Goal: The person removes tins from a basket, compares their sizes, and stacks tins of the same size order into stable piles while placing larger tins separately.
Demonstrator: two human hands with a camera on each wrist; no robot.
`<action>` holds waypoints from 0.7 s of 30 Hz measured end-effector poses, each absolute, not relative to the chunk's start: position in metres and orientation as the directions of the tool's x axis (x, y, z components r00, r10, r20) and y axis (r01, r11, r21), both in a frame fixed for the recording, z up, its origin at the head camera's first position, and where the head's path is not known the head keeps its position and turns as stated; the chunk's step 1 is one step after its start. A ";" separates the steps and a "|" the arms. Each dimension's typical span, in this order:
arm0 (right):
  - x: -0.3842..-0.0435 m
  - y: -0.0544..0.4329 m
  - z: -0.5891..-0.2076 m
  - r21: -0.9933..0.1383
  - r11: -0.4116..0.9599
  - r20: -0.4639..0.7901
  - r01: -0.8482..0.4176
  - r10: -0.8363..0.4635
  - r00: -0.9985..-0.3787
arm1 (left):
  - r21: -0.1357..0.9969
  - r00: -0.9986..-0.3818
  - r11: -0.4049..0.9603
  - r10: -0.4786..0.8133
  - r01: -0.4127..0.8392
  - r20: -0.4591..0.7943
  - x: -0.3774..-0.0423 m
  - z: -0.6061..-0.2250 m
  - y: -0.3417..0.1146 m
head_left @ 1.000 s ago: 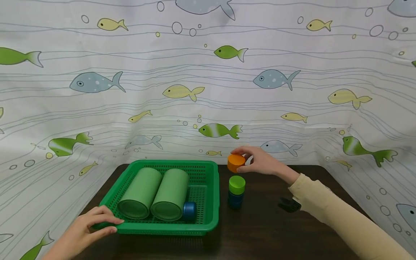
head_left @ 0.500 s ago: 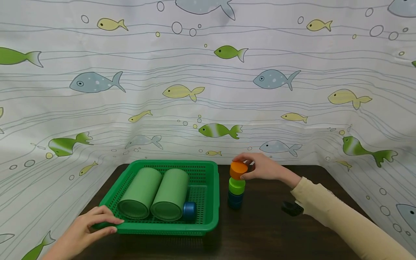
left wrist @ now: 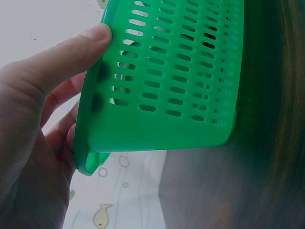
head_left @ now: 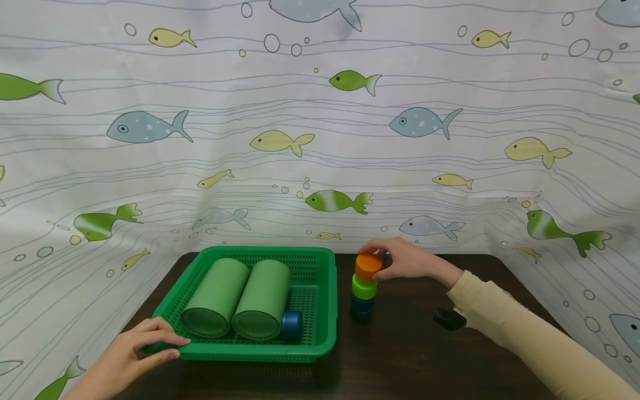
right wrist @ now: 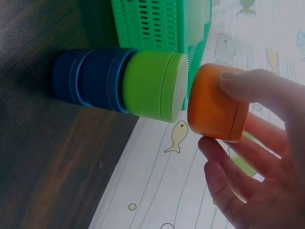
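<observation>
My right hand (head_left: 404, 259) pinches a small round orange container (right wrist: 214, 102) between thumb and fingers. In the right wrist view a narrow gap parts it from the green container (right wrist: 152, 85) below. That green one tops a stack of two dark blue containers (right wrist: 102, 78) standing on the table. My left hand (head_left: 142, 350) grips the front left corner of the green basket (head_left: 250, 350), thumb outside the wall, fingers at the rim. Inside the basket lie two large pale green cylinders (head_left: 217, 294) and, against the right one, a small blue container (head_left: 292, 325).
The dark wooden table (head_left: 410, 355) carries the basket at left and the stack just right of it. A white curtain (head_left: 320, 166) printed with fish encloses the back and sides. A black object (head_left: 449, 319) shows at the right wrist.
My right hand has brought the orange container down and slightly right, from above and behind the stack to just over the green container. The left hand and basket have stayed still.
</observation>
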State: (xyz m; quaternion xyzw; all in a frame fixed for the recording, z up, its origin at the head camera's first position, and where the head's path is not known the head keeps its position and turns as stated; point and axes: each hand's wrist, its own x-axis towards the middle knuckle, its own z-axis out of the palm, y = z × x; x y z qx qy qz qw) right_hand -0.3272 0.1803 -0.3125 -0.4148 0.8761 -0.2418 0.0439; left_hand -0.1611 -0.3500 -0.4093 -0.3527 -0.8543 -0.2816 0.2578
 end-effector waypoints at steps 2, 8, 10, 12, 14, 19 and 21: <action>-0.327 0.180 -0.312 -0.458 0.537 0.118 -0.708 -0.753 -0.647 | 0.298 -0.627 0.605 0.455 0.739 0.632 -0.160 -0.409 -0.350; -0.326 0.179 -0.312 -0.448 0.524 0.110 -0.724 -0.771 -0.627 | 0.296 -0.630 0.609 0.457 0.736 0.627 -0.160 -0.408 -0.350; -0.326 0.178 -0.311 -0.451 0.519 0.107 -0.726 -0.776 -0.622 | 0.290 -0.616 0.597 0.462 0.748 0.638 -0.161 -0.409 -0.350; -0.326 0.178 -0.312 -0.456 0.513 0.105 -0.727 -0.780 -0.617 | 0.298 -0.606 0.579 0.463 0.759 0.647 -0.161 -0.411 -0.351; -0.325 0.177 -0.312 -0.459 0.504 0.107 -0.732 -0.786 -0.608 | 0.298 -0.604 0.577 0.462 0.761 0.649 -0.161 -0.412 -0.351; -0.324 0.177 -0.314 -0.444 0.522 0.107 -0.729 -0.776 -0.621 | 0.299 -0.607 0.576 0.467 0.760 0.643 -0.162 -0.412 -0.352; -0.323 0.177 -0.315 -0.440 0.530 0.106 -0.725 -0.771 -0.628 | 0.302 -0.609 0.575 0.468 0.760 0.641 -0.161 -0.411 -0.351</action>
